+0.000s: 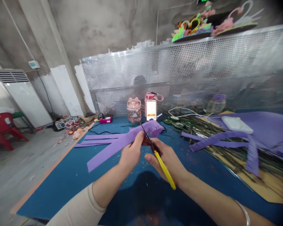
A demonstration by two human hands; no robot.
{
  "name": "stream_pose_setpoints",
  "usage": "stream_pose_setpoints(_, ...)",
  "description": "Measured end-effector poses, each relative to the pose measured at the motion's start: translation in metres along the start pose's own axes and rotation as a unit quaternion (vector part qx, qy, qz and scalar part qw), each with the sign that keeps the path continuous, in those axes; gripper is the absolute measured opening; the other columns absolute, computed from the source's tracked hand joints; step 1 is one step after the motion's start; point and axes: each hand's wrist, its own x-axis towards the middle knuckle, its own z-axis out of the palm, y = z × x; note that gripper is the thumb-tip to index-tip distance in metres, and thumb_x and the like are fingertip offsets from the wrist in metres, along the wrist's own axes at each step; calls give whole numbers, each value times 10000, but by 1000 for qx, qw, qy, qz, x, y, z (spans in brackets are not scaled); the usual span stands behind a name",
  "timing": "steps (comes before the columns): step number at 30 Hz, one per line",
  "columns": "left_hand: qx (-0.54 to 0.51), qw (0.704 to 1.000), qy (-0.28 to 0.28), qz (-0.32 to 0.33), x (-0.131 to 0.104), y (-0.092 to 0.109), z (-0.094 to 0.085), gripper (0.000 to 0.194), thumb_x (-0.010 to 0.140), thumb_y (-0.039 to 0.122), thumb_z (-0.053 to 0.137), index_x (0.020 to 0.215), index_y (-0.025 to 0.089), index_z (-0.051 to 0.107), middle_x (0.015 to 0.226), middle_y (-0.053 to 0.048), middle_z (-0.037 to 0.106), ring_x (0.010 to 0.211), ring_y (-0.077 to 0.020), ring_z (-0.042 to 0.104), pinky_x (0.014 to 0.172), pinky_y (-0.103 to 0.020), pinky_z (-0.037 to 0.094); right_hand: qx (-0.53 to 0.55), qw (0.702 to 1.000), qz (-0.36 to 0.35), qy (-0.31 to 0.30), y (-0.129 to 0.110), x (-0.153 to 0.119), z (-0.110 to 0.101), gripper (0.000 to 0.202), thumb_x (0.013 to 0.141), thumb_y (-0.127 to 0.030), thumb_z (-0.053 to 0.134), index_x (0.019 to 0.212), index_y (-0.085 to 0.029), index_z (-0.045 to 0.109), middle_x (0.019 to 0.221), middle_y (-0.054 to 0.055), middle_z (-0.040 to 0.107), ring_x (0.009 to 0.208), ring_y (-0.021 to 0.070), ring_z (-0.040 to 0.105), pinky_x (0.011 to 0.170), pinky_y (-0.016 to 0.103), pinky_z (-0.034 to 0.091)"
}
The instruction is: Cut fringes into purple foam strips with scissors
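My left hand (130, 153) pinches a wide purple strip (108, 152), which looks like foam or paper, over the middle of the blue table. Fine cuts fringe the strip's far right end, which curls down. In my right hand (166, 157) is a pair of scissors (163, 168) with yellow handles. Their dark blades point up and left, apart, with the strip's edge near them; whether they touch it I cannot tell. Narrower purple strips (101, 137) lie flat on the table to the left of my hands.
A pink clear bottle (134, 110) and a lit phone (151, 110) stand at the back of the blue table (68, 175). Dark thin stems (217, 141) are heaped on the right with a fringed purple strip (252, 153) over them. A perforated metal panel (179, 72) rises behind.
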Motion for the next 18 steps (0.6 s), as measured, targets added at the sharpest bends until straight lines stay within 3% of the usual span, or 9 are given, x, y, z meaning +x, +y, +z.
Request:
stream_pose_setpoints(5, 56, 998, 4, 27, -8, -8, -10, 427, 818, 541, 472, 767, 176, 687, 765, -38, 701, 773, -181, 642, 773, -290, 485, -19, 999, -27, 4, 1, -1, 0, 480, 793, -544, 579, 1099, -175, 547, 979, 99, 595, 882, 238, 568, 787, 342, 454)
stream_pose_setpoints(10, 117, 992, 22, 33, -12, 0, -15, 415, 840, 522, 443, 761, 190, 679, 760, -34, 700, 787, -185, 644, 830, -301, 470, 78, 995, -42, -37, -2, -2, 2, 587, 788, -647, 505, 1131, -173, 544, 1016, 99, 609, 910, 239, 578, 807, 332, 464)
stream_pose_setpoints(13, 118, 992, -2, 51, -12, 3, -16, 406, 856, 500, 423, 748, 193, 666, 753, -28, 694, 775, -177, 638, 812, -290, 470, 143, 988, -31, -52, -2, -4, 4, 592, 825, -657, 427, 1179, -192, 523, 1025, 80, 609, 920, 232, 576, 836, 327, 454)
stream_pose_setpoints(18, 128, 990, -21, 51, -11, 0, -18, 420, 864, 511, 404, 781, 198, 671, 819, -25, 703, 806, -169, 633, 835, -288, 453, 146, 988, 8, -42, -3, -10, 6, 578, 831, -676, 381, 1085, -185, 551, 889, 51, 583, 758, 189, 526, 700, 296, 450)
